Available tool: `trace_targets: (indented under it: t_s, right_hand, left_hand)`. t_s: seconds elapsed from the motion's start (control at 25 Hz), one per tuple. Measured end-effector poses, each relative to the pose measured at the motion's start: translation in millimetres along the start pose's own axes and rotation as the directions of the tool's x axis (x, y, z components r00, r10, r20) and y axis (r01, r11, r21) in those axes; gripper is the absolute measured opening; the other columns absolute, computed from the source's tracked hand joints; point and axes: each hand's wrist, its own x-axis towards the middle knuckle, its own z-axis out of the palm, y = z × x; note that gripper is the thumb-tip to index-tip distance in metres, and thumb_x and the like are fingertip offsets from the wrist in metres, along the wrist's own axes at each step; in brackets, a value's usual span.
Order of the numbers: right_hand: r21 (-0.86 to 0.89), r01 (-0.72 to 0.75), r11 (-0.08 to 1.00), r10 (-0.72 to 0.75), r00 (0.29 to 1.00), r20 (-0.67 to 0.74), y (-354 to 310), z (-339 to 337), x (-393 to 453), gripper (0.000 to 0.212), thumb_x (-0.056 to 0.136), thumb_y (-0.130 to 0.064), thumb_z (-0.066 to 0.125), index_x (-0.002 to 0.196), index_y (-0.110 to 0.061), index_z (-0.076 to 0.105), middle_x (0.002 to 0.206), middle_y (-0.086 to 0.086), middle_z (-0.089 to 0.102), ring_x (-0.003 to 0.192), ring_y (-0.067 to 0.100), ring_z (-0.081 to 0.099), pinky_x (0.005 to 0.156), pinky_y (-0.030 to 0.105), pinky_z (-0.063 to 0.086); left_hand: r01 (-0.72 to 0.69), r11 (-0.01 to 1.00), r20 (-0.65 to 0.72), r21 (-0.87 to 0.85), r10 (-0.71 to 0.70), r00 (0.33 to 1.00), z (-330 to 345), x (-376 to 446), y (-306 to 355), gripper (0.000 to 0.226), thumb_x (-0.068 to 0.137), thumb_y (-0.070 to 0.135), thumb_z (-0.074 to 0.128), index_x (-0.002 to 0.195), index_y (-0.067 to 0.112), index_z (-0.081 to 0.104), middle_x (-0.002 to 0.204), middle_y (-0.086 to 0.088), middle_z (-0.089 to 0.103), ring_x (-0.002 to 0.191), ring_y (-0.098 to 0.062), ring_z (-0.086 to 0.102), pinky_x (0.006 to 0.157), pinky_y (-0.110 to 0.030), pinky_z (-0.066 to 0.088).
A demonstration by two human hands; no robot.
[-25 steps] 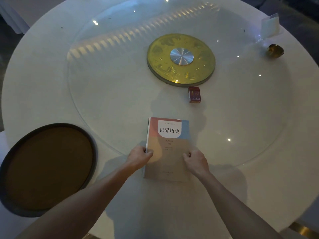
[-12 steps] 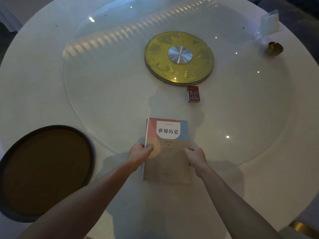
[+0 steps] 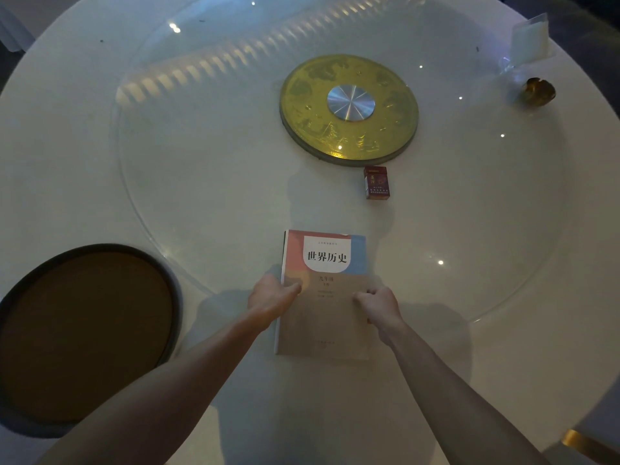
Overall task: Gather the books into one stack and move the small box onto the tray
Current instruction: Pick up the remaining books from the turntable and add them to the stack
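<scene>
A: Start at the bottom of the frame. What are the hands doing?

B: Both bare forearms reach up from the lower edge. The left hand (image 3: 273,295) has its grip closed on the left edge of the book (image 3: 323,293), thumb on the cover. The right hand (image 3: 377,305) is curled on the right edge, fingers tucked under, grasping the same book.

A: One book or several?

B: A sliver of another cover shows under the right edge, so it looks like a stack, but I cannot count them.

A: Any writing?

B: The top cover reads 世界历史 in bold black on a white panel, over pink, blue and tan blocks. The smaller lines below are too blurred to read.

A: And the tray?

B: The round dark-rimmed tray (image 3: 174,297) sits at lower left, brown inside, well apart from the book.

A: The small box?

B: The small box (image 3: 376,182) is red, lying above the book near frame centre, just below the gold disc (image 3: 302,105) with its silver hub. Its print is unreadable.

A: The surface?

B: A round white surface (image 3: 57,156) under a glass turntable (image 3: 208,169), dimly lit, ceiling lights reflected. At upper right, a clear card stand (image 3: 530,40) and a small amber dish (image 3: 539,91).
</scene>
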Motion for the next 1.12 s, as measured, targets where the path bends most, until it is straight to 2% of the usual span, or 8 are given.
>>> trace_targets:
  t_s: [0.24, 0.4, 0.6, 0.68, 0.84, 0.96, 1.04, 1.12]
  right_hand:
    - [-0.146, 0.041, 0.988, -0.053, 0.995, -0.084, -3, -13, 2, 0.029, 0.077, -0.030, 0.064, 0.089, -0.006, 0.074, 0.085, 0.008, 0.079, 0.082, 0.031, 0.075, 0.074, 0.044, 0.061]
    - [-0.192, 0.076, 0.978, -0.100, 0.988, -0.114, -3, -18, 10, 0.028, 0.084, -0.028, 0.063, 0.089, -0.002, 0.074, 0.087, 0.013, 0.078, 0.084, 0.035, 0.074, 0.076, 0.046, 0.060]
    - [-0.138, 0.104, 0.985, -0.123, 0.984, -0.130, -3, -17, 17, 0.028, 0.088, -0.023, 0.062, 0.082, 0.004, 0.069, 0.086, 0.021, 0.076, 0.073, 0.034, 0.067, 0.062, 0.039, 0.050]
    - [-0.137, 0.104, 0.985, -0.123, 0.983, -0.137, -8, -17, 16, 0.026, 0.089, -0.021, 0.062, 0.077, 0.001, 0.068, 0.082, 0.016, 0.076, 0.075, 0.036, 0.068, 0.062, 0.037, 0.047]
    - [-0.176, 0.116, 0.978, -0.136, 0.986, -0.102, -11, -21, 16, 0.036, 0.094, -0.019, 0.061, 0.062, -0.010, 0.051, 0.065, 0.005, 0.057, 0.065, 0.026, 0.050, 0.056, 0.033, 0.034]
    - [-0.178, 0.101, 0.979, -0.124, 0.985, -0.124, -9, -24, 14, 0.037, 0.095, -0.019, 0.058, 0.061, -0.004, 0.054, 0.063, 0.007, 0.058, 0.064, 0.025, 0.049, 0.056, 0.033, 0.033]
    - [-0.201, 0.102, 0.974, -0.134, 0.979, -0.155, -9, -24, 10, 0.045, 0.095, -0.014, 0.057, 0.053, -0.012, 0.040, 0.057, 0.002, 0.046, 0.064, 0.026, 0.043, 0.052, 0.033, 0.027]
    - [-0.238, 0.092, 0.967, -0.130, 0.980, -0.148, -10, -22, 8, 0.045, 0.095, -0.012, 0.057, 0.053, -0.013, 0.038, 0.058, 0.002, 0.045, 0.065, 0.027, 0.044, 0.052, 0.033, 0.027]
  left_hand:
    - [0.000, 1.000, 0.006, -0.012, 0.000, 1.000, 8, 2, 15, 0.026, 0.079, 0.034, 0.066, 0.061, 0.015, 0.065, 0.063, 0.000, 0.064, 0.059, -0.018, 0.059, 0.046, -0.024, 0.034]
    - [-0.029, 0.992, 0.012, -0.125, 0.031, 0.999, 13, 4, 18, 0.020, 0.081, 0.029, 0.065, 0.072, 0.013, 0.073, 0.066, 0.002, 0.068, 0.059, -0.013, 0.060, 0.051, -0.023, 0.038]
    - [-0.072, 0.976, -0.001, -0.206, 0.073, 0.997, 16, 8, 13, 0.021, 0.089, 0.022, 0.060, 0.082, 0.010, 0.075, 0.066, 0.002, 0.066, 0.059, -0.013, 0.057, 0.047, -0.019, 0.039]
    - [-0.080, 0.976, -0.011, -0.203, 0.080, 0.997, 15, 9, 17, 0.018, 0.089, 0.020, 0.060, 0.086, 0.012, 0.076, 0.069, 0.004, 0.068, 0.058, -0.008, 0.059, 0.042, -0.014, 0.039]
    - [-0.072, 0.981, -0.006, -0.180, 0.072, 0.997, 17, 12, 16, 0.019, 0.090, 0.016, 0.059, 0.094, 0.010, 0.076, 0.075, -0.001, 0.070, 0.059, -0.007, 0.058, 0.040, -0.011, 0.037]
    - [-0.083, 0.987, -0.068, -0.138, 0.075, 0.995, 19, 12, 13, 0.023, 0.090, 0.018, 0.055, 0.093, 0.011, 0.077, 0.085, -0.010, 0.075, 0.063, -0.014, 0.058, 0.047, -0.022, 0.038]
    - [-0.096, 0.990, -0.106, -0.107, 0.085, 0.991, 20, 12, 13, 0.025, 0.090, 0.015, 0.054, 0.094, 0.012, 0.078, 0.085, -0.006, 0.076, 0.067, -0.016, 0.061, 0.050, -0.024, 0.040]
    - [-0.104, 0.991, -0.103, -0.080, 0.096, 0.990, 20, 13, 15, 0.027, 0.089, 0.012, 0.053, 0.095, 0.011, 0.079, 0.081, -0.003, 0.074, 0.067, -0.017, 0.061, 0.052, -0.024, 0.041]
